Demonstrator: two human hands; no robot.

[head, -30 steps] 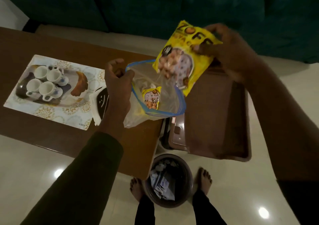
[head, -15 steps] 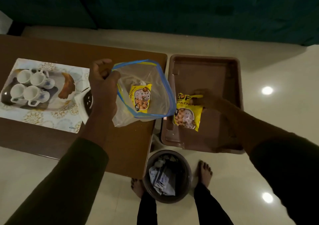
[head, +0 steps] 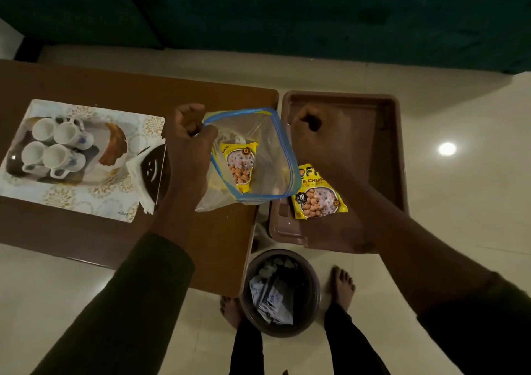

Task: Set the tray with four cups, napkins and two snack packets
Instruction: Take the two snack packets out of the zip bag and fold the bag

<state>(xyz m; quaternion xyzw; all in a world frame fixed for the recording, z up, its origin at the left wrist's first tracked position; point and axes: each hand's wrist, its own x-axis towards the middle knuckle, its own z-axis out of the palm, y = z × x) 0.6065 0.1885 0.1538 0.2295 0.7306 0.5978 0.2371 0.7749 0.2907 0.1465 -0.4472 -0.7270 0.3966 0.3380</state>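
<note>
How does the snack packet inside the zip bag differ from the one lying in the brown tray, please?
The packet in the zip bag is still enclosed in clear plastic held up by the left hand; the packet in the tray lies flat and bare on the brown tray. The bagged one appears smaller. Both are yellow with orange snacks pictured.

The clear plastic zip bag (head: 258, 156) pinched in the left hand (head: 188, 141) has a blue seal strip along its mouth. Inside it lies a yellow snack packet (head: 240, 166) printed with orange-brown pieces on a white patch. Right of that grip, a second yellow snack packet (head: 317, 195) with black lettering rests in the plain brown plastic tray (head: 390, 144). Left of the grip, four white ceramic cups (head: 56, 147) carry small blue flower motifs, over a white placemat (head: 71, 199) patterned with gold medallions.
</note>
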